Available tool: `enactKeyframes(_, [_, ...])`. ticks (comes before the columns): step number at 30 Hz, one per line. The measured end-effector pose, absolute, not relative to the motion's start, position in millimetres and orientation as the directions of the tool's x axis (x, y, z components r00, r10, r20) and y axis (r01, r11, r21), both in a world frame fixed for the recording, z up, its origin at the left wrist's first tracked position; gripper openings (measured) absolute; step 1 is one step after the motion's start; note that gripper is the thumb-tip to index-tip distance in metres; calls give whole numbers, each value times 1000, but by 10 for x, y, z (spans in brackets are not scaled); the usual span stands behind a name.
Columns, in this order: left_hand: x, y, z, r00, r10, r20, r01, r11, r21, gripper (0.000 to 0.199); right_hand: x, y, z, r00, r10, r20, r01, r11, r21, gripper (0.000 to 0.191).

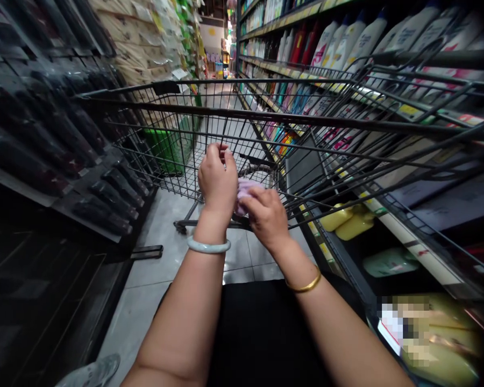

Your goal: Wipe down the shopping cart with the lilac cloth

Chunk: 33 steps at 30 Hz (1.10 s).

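My right hand (267, 214) is closed on a soft lilac cloth (248, 188), pinching it between thumb and fingers. Just to its left, my left hand (218, 180) is raised with its fingers curled in; what they hold, if anything, is hidden. The cloth lies close against the heel of my left hand. Both hands are in front of a black wire shopping cart (266, 114). A pale bangle (208, 246) circles my left wrist, and a gold bracelet (306, 283) my right.
Shelves of bottles (331, 45) line the right side, with yellow bottles (353, 220) low down. Packaged dark goods (52, 118) hang at the left. Beyond the cart stands a green bin (167, 150) on the grey tiled floor (155, 220). The aisle stretches ahead.
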<state>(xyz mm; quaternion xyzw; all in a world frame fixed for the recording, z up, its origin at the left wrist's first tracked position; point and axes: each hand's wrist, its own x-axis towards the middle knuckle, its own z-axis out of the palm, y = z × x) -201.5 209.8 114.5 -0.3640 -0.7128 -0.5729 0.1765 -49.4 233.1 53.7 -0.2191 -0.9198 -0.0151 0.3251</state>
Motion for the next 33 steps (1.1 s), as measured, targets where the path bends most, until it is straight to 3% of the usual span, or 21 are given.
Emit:
enactKeyframes(4, [-2005, 2155, 1096, -667, 304, 680, 726, 61, 685, 18, -483, 2354, 374, -833, 343, 435, 337, 937, -94, 29])
enactKeyframes(9, [-2014, 2211, 1038, -648, 293, 703, 747, 60, 663, 32, -306, 2363, 652, -612, 410, 676, 394, 899, -189, 37])
enactKeyframes(11, [-2027, 2246, 1014, -650, 276, 708, 746, 57, 663, 36, -252, 2393, 693, -589, 430, 684, 399, 891, -216, 37])
enactKeyframes(17, [-2087, 2325, 999, -709, 260, 656, 688, 45, 725, 41, -268, 2413, 479, -879, 316, 357, 307, 948, -83, 31])
enactKeyframes(19, [-2091, 2330, 1017, -720, 275, 638, 672, 43, 739, 38, -227, 2387, 580, -827, 320, 462, 328, 942, -66, 32])
enactKeyframes(22, [-2075, 2330, 1055, -736, 276, 619, 658, 73, 750, 33, -127, 2384, 817, -610, 369, 701, 382, 912, -149, 35])
enactKeyframes(24, [-2059, 2330, 1081, -747, 274, 605, 651, 116, 750, 30, -96, 2415, 867, -526, 378, 762, 378, 906, -189, 35])
enactKeyframes(26, [-2045, 2330, 1101, -751, 273, 601, 651, 150, 744, 28, -119, 2447, 780, -570, 349, 744, 359, 920, -157, 32])
enactKeyframes(30, [-2030, 2332, 1116, -742, 272, 613, 661, 146, 736, 26, -225, 2438, 530, -762, 300, 573, 335, 941, -47, 27])
enactKeyframes(33, [-2026, 2335, 1117, -737, 279, 616, 665, 135, 734, 25, -209, 2403, 609, -697, 296, 653, 337, 939, -67, 26])
